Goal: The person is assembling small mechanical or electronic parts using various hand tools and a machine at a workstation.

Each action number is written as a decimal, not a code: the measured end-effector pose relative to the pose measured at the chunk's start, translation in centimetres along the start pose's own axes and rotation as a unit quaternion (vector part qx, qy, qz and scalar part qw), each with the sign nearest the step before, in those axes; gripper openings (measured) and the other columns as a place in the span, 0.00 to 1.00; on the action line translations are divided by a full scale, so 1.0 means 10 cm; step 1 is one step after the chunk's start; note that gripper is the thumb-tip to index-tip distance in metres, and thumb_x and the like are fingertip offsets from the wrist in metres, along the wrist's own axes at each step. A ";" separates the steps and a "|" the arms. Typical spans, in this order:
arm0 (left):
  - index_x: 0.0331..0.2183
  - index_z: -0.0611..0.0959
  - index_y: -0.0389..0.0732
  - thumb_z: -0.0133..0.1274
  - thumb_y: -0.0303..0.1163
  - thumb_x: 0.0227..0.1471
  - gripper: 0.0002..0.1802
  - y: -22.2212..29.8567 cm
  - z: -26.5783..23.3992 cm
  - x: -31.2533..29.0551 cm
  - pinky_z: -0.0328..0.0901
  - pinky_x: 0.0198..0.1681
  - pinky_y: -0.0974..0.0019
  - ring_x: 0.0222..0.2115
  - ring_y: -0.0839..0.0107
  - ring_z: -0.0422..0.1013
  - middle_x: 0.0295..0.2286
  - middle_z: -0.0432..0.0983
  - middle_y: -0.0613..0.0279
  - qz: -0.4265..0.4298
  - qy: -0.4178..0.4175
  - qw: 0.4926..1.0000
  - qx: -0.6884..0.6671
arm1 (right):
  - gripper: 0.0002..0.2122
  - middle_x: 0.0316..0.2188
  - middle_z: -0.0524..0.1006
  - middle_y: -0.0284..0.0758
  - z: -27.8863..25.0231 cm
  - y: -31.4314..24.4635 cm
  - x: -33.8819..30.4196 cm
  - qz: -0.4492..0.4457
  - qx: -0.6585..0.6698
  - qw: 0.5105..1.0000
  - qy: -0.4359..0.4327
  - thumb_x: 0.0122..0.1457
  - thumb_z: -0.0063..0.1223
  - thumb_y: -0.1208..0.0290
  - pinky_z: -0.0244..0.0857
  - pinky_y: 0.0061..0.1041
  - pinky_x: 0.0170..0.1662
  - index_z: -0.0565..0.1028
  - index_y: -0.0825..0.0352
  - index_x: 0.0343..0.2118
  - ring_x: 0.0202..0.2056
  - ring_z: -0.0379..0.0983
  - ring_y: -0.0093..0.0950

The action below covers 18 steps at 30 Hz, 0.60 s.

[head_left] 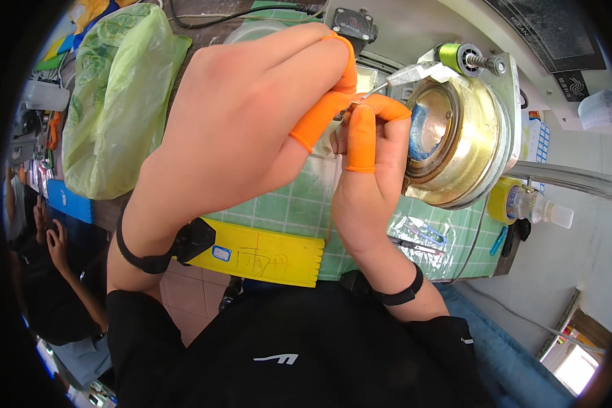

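My left hand (245, 112) reaches in from the left, with orange finger cots on its thumb and finger. Its fingertips are pinched together close to those of my right hand (370, 160), which also wears orange finger cots. Between the two sets of fingertips is something tiny that I cannot make out. A thin metal needle-like tip (377, 90) on the machine points down at this spot. Just right of my right hand sits a round brass-coloured machine part (466, 146) with a blue patch inside its ring.
A spool of yellow-green thread or wire (450, 58) is mounted above the brass part. On the green gridded mat (279, 207) lie a yellow plate (265, 253) and tweezers (415, 245). A green plastic bag (115, 102) sits left; a co-worker's hand (58, 241) shows beyond it.
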<state>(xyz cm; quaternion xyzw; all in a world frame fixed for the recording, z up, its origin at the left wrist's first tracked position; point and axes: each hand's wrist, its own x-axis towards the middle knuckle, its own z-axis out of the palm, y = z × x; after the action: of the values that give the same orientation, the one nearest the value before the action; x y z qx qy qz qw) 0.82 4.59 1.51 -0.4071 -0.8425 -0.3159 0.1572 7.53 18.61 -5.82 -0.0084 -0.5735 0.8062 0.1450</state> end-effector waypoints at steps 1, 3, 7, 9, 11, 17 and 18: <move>0.33 0.80 0.33 0.61 0.16 0.43 0.12 -0.01 -0.01 0.01 0.70 0.33 0.63 0.31 0.50 0.75 0.31 0.76 0.52 0.000 0.000 1.000 0.001 | 0.06 0.37 0.68 0.28 0.01 -0.01 0.00 -0.005 -0.001 1.000 0.000 0.74 0.44 0.71 0.57 0.20 0.39 0.67 0.63 0.49 0.34 0.60 0.17; 0.34 0.80 0.33 0.61 0.16 0.42 0.13 -0.03 -0.01 0.01 0.69 0.32 0.62 0.31 0.49 0.74 0.31 0.76 0.52 0.017 -0.002 1.000 -0.001 | 0.05 0.38 0.68 0.28 0.00 -0.01 0.00 -0.010 -0.002 1.000 0.001 0.74 0.45 0.72 0.57 0.19 0.39 0.67 0.63 0.49 0.34 0.60 0.17; 0.34 0.81 0.34 0.61 0.17 0.42 0.13 0.00 0.02 -0.03 0.70 0.33 0.62 0.31 0.50 0.75 0.33 0.77 0.52 -0.005 -0.010 1.000 0.007 | 0.08 0.44 0.68 0.35 -0.05 0.06 0.05 -0.079 -0.050 0.995 -0.025 0.71 0.46 0.78 0.63 0.21 0.48 0.63 0.69 0.49 0.44 0.68 0.21; 0.36 0.81 0.34 0.64 0.19 0.44 0.14 -0.03 0.04 -0.06 0.71 0.34 0.63 0.32 0.53 0.77 0.35 0.79 0.53 0.008 0.003 1.000 0.015 | 0.08 0.42 0.67 0.35 -0.05 0.08 0.09 -0.106 -0.086 0.990 -0.028 0.71 0.47 0.78 0.63 0.21 0.47 0.63 0.69 0.48 0.43 0.68 0.21; 0.38 0.81 0.34 0.65 0.20 0.44 0.16 -0.06 0.05 -0.09 0.72 0.35 0.64 0.33 0.54 0.78 0.35 0.80 0.53 0.005 0.020 0.999 -0.027 | 0.05 0.39 0.64 0.28 -0.04 0.12 0.11 -0.161 -0.134 0.977 -0.025 0.73 0.43 0.76 0.55 0.17 0.41 0.63 0.65 0.48 0.36 0.58 0.14; 0.40 0.81 0.34 0.69 0.21 0.43 0.20 -0.17 -0.05 -0.12 0.75 0.36 0.65 0.34 0.58 0.79 0.36 0.81 0.51 0.066 0.007 0.997 -0.041 | 0.05 0.40 0.64 0.29 -0.08 0.08 0.11 -0.148 -0.184 0.972 -0.020 0.73 0.43 0.76 0.58 0.17 0.40 0.63 0.65 0.48 0.36 0.60 0.15; 0.39 0.81 0.34 0.70 0.21 0.42 0.20 -0.18 -0.06 -0.12 0.75 0.35 0.65 0.33 0.59 0.80 0.35 0.81 0.51 0.084 -0.005 0.996 -0.027 | 0.05 0.40 0.64 0.29 -0.08 0.09 0.11 -0.147 -0.184 0.972 -0.021 0.73 0.43 0.76 0.58 0.17 0.40 0.63 0.65 0.48 0.36 0.60 0.15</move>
<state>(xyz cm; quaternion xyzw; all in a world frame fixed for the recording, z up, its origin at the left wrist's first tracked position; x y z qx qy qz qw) 0.19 2.61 0.59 -0.4824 -0.7972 -0.3218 0.1680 6.41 19.37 -6.78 0.0660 -0.7099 0.6567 0.2458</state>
